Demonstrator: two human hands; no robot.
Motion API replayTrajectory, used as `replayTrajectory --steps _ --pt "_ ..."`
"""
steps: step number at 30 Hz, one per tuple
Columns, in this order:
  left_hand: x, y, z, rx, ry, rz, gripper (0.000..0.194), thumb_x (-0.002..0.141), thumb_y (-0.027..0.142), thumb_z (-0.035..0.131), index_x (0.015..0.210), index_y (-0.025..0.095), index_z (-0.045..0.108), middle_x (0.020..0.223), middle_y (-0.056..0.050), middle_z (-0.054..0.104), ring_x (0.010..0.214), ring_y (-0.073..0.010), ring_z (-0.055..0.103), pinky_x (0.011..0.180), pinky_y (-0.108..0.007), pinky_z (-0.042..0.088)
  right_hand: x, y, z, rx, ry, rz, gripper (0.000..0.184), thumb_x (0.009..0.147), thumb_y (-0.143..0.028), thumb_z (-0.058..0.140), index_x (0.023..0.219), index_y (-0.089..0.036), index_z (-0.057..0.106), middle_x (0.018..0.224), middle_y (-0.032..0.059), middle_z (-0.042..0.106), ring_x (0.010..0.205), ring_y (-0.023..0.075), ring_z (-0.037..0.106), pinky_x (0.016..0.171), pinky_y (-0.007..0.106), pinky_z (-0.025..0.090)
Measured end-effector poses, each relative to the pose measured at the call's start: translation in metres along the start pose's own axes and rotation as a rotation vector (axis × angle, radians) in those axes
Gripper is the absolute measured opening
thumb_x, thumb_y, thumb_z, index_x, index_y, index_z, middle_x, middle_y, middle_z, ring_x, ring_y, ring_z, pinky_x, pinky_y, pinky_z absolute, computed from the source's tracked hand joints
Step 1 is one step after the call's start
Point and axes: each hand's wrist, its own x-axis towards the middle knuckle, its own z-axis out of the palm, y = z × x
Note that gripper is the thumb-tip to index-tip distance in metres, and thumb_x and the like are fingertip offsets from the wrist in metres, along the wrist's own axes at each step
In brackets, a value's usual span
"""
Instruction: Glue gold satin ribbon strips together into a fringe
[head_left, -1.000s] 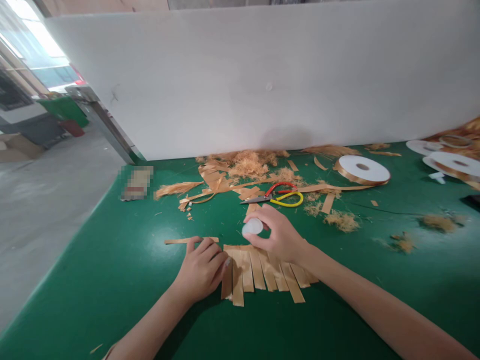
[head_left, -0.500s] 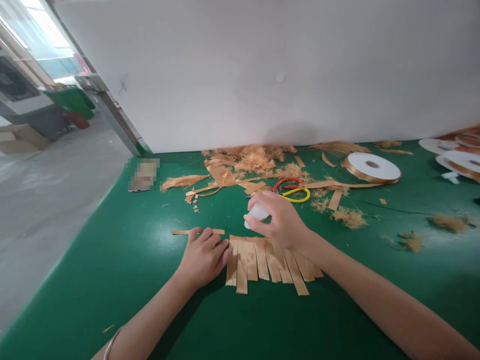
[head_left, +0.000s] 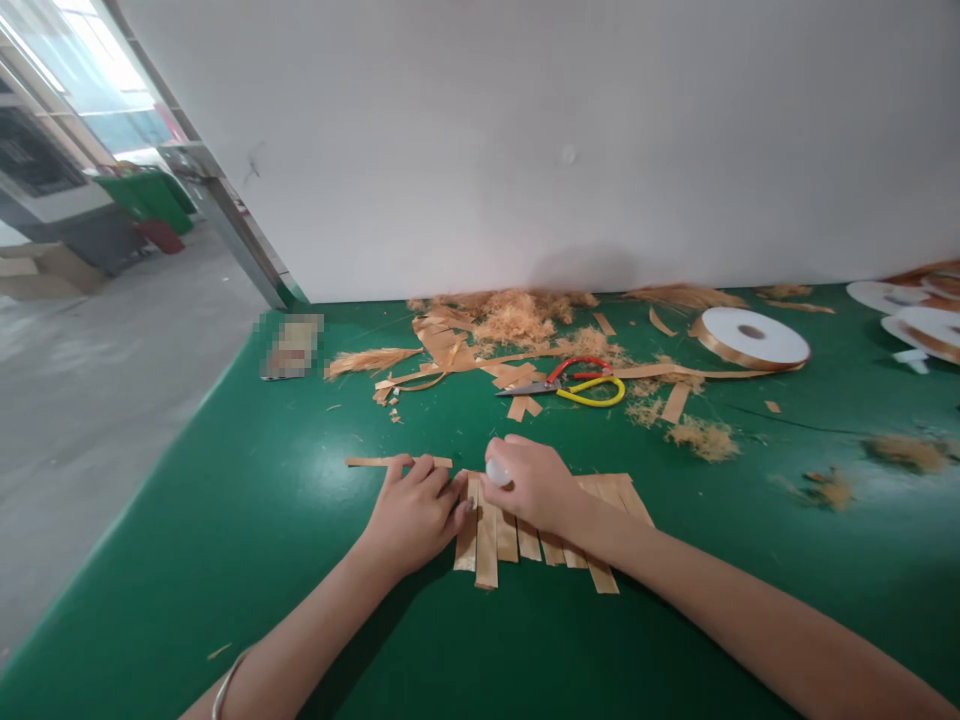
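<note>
A row of tan ribbon strips [head_left: 486,540] lies side by side on the green table, their upper ends lined up. My right hand [head_left: 536,485] is closed around a small white bottle [head_left: 498,473], most of which the fingers hide. It is over the upper part of the row, covering several strips. My left hand [head_left: 418,507] rests with its fingers spread, the fingertips on a narrow tan ribbon piece [head_left: 367,462]. Its thumb side touches the leftmost strip.
Behind the hands lie scissors [head_left: 589,390] with red and yellow handles, loose ribbon scraps and frayed tan fibres [head_left: 517,318]. A ribbon spool [head_left: 750,340] stands at the right, with more spools [head_left: 930,330] beyond. A pixelated flat object [head_left: 295,345] lies near the left edge.
My right hand has moved down and slightly left with the white bottle, from above the strips onto their upper ends. The scissors are now fully uncovered. My left hand stays put.
</note>
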Motion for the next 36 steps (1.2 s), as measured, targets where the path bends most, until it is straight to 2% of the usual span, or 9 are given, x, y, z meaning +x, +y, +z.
replayTrajectory --steps 5,11,15,21,23,27,29,32,36 --pt "0.001 0.001 0.0 0.033 0.0 0.02 0.025 0.087 0.026 0.045 0.098 0.016 0.066 0.067 -0.005 0.06 0.076 -0.0211 0.05 0.073 -0.039 0.03 -0.004 0.005 0.02 -0.014 -0.057 0.026 0.024 0.082 -0.039 0.044 0.07 -0.019 0.041 0.06 -0.0013 0.039 0.053 0.0107 0.03 0.047 0.023 0.015" --pt "0.001 0.001 0.0 0.051 -0.011 0.028 0.027 0.089 0.025 0.042 0.095 0.015 0.066 0.065 -0.004 0.058 0.073 -0.0201 0.05 0.071 -0.038 0.03 0.004 0.027 0.006 0.379 -0.088 0.249 0.025 0.084 -0.044 0.043 0.079 -0.019 0.045 0.064 -0.0014 0.048 0.051 0.0108 0.041 0.048 0.022 0.025" --pt "0.001 0.001 0.0 0.028 -0.015 0.034 0.027 0.089 0.025 0.043 0.096 0.014 0.066 0.064 -0.004 0.058 0.072 -0.0201 0.051 0.071 -0.038 0.031 0.01 0.04 -0.014 0.552 0.072 0.323 0.024 0.081 -0.043 0.048 0.077 -0.019 0.048 0.068 0.0006 0.052 0.058 0.0129 0.048 0.051 0.024 0.032" --pt "0.001 0.0 0.001 0.015 0.004 0.033 0.026 0.089 0.025 0.041 0.096 0.016 0.065 0.065 -0.003 0.059 0.072 -0.0189 0.052 0.071 -0.037 0.031 -0.001 0.006 -0.048 0.142 0.295 0.142 0.028 0.083 -0.047 0.046 0.078 -0.019 0.049 0.063 0.0017 0.05 0.055 0.0124 0.043 0.049 0.024 0.027" --pt "0.001 0.0 0.001 0.016 0.002 0.033 0.027 0.09 0.025 0.041 0.097 0.016 0.065 0.065 -0.003 0.059 0.072 -0.0187 0.052 0.071 -0.037 0.031 -0.003 -0.004 -0.036 -0.017 0.306 0.026 0.027 0.083 -0.044 0.044 0.075 -0.019 0.05 0.064 0.0036 0.051 0.059 0.0139 0.044 0.05 0.025 0.025" --pt "0.001 0.0 0.002 0.001 0.003 0.017 0.027 0.09 0.025 0.041 0.096 0.016 0.065 0.064 -0.004 0.059 0.072 -0.0189 0.052 0.071 -0.037 0.032 -0.003 -0.003 0.011 -0.117 0.044 -0.068 0.024 0.081 -0.035 0.044 0.063 -0.019 0.042 0.053 0.0004 0.041 0.051 0.0113 0.035 0.047 0.024 0.015" --pt "0.001 0.0 0.002 -0.007 0.006 0.018 0.025 0.089 0.024 0.043 0.096 0.015 0.066 0.064 -0.004 0.058 0.072 -0.0193 0.052 0.071 -0.037 0.031 -0.002 0.001 0.027 -0.133 0.01 -0.063 0.023 0.08 -0.034 0.044 0.063 -0.019 0.041 0.054 0.0004 0.04 0.053 0.0118 0.036 0.048 0.024 0.014" --pt "0.001 0.001 0.001 0.001 -0.005 0.024 0.025 0.088 0.025 0.044 0.096 0.014 0.066 0.064 -0.004 0.058 0.073 -0.0199 0.052 0.072 -0.038 0.031 -0.002 0.008 0.029 -0.069 0.003 -0.013 0.024 0.081 -0.038 0.045 0.066 -0.019 0.04 0.057 0.0002 0.042 0.053 0.0117 0.035 0.048 0.025 0.015" --pt "0.0 0.001 0.002 0.008 -0.009 0.018 0.025 0.089 0.025 0.044 0.096 0.016 0.066 0.064 -0.004 0.059 0.072 -0.0197 0.053 0.07 -0.037 0.031 0.0 0.021 0.01 0.273 0.008 0.14 0.021 0.085 -0.039 0.042 0.078 -0.02 0.045 0.061 0.0 0.049 0.051 0.0112 0.04 0.048 0.024 0.024"
